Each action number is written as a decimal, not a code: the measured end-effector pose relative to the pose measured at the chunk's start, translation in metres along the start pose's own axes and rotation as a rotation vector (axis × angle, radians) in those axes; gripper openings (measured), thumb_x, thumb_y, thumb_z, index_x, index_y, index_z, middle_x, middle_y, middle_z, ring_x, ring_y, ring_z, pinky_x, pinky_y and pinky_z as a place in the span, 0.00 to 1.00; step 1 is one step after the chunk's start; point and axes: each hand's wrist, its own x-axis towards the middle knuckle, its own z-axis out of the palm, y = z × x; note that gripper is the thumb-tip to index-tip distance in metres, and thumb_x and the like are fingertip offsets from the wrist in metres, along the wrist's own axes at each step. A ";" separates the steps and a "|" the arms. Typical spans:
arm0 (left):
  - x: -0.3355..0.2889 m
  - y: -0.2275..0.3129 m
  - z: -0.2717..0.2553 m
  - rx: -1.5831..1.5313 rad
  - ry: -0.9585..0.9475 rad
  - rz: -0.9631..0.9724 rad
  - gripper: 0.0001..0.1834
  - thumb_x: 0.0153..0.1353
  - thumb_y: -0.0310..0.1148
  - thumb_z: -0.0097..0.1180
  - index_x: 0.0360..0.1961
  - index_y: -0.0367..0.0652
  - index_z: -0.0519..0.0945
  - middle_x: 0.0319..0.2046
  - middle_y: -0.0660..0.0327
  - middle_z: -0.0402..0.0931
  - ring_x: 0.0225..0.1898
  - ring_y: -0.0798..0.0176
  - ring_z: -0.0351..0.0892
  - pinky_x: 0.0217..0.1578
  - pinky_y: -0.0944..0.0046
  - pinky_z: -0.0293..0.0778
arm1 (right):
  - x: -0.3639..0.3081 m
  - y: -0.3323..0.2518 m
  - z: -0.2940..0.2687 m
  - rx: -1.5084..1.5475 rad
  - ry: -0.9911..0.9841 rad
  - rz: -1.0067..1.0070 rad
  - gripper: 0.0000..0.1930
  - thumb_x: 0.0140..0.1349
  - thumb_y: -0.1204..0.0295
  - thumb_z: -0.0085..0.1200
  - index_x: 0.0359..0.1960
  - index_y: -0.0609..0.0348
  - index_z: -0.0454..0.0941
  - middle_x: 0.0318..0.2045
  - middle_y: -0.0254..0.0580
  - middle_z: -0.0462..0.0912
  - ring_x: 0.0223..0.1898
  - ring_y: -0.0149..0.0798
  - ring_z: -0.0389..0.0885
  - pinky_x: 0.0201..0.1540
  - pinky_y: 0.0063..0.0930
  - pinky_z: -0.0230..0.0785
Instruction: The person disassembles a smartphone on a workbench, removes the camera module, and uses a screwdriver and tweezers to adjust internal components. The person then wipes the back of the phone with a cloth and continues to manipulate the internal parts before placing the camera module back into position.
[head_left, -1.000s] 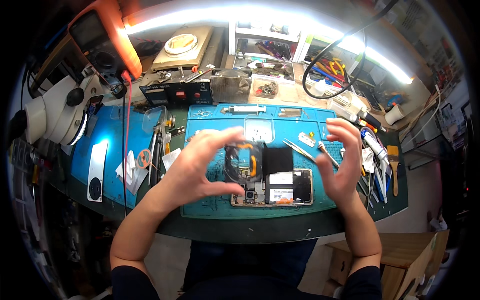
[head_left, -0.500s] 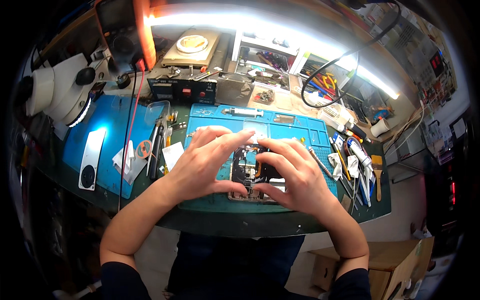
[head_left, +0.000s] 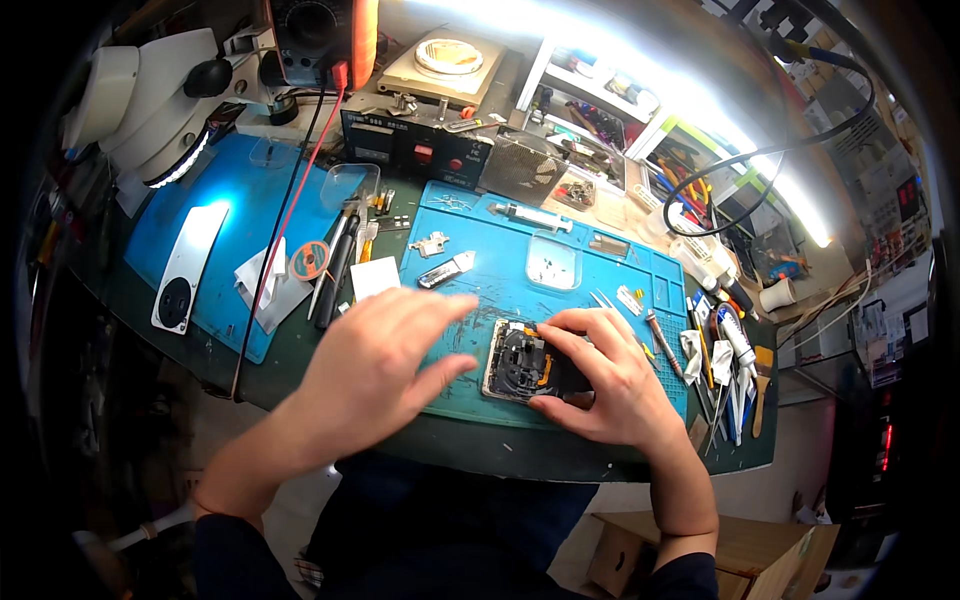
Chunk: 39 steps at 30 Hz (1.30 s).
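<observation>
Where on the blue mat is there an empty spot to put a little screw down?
The barest patch of the blue mat lies between the small metal bracket, the clear tray and the opened phone. The right edge is crowded with tweezers and tools. The right hand covers the phone; the left hand hovers beside it.

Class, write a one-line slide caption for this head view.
Right hand steadies an opened phone on a blue mat; left hand hovers beside it.
</observation>
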 end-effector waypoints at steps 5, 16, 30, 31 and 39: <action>-0.026 0.000 0.028 -0.013 0.024 -0.024 0.23 0.57 0.30 0.72 0.55 0.39 0.82 0.47 0.54 0.84 0.48 0.49 0.81 0.50 0.54 0.75 | 0.001 0.011 -0.017 -0.027 0.149 0.033 0.32 0.51 0.64 0.75 0.58 0.64 0.80 0.54 0.49 0.80 0.54 0.52 0.79 0.59 0.44 0.71; -0.023 0.006 0.034 0.060 -0.039 0.033 0.29 0.52 0.33 0.74 0.56 0.41 0.82 0.53 0.60 0.83 0.53 0.54 0.79 0.54 0.53 0.70 | -0.016 0.039 -0.028 0.021 0.302 0.148 0.32 0.55 0.63 0.72 0.60 0.66 0.80 0.57 0.53 0.80 0.58 0.51 0.77 0.62 0.42 0.70; -0.020 0.008 0.032 0.072 -0.067 0.030 0.29 0.52 0.33 0.73 0.57 0.41 0.80 0.54 0.63 0.82 0.53 0.57 0.78 0.54 0.54 0.70 | -0.028 0.053 -0.015 2.015 0.279 0.609 0.36 0.80 0.46 0.38 0.72 0.69 0.66 0.66 0.65 0.74 0.60 0.47 0.78 0.57 0.37 0.71; -0.019 0.008 0.032 0.068 -0.068 0.032 0.29 0.53 0.33 0.73 0.57 0.41 0.81 0.54 0.63 0.82 0.53 0.57 0.78 0.54 0.54 0.70 | -0.028 0.054 -0.015 2.033 0.281 0.617 0.36 0.80 0.46 0.38 0.72 0.69 0.66 0.66 0.66 0.74 0.60 0.47 0.78 0.57 0.37 0.71; -0.021 0.007 0.032 0.055 -0.073 0.021 0.29 0.53 0.33 0.73 0.58 0.41 0.81 0.54 0.63 0.82 0.54 0.57 0.78 0.54 0.54 0.70 | -0.027 0.056 -0.011 2.041 0.264 0.661 0.37 0.79 0.44 0.39 0.72 0.69 0.67 0.65 0.65 0.75 0.59 0.47 0.79 0.56 0.37 0.71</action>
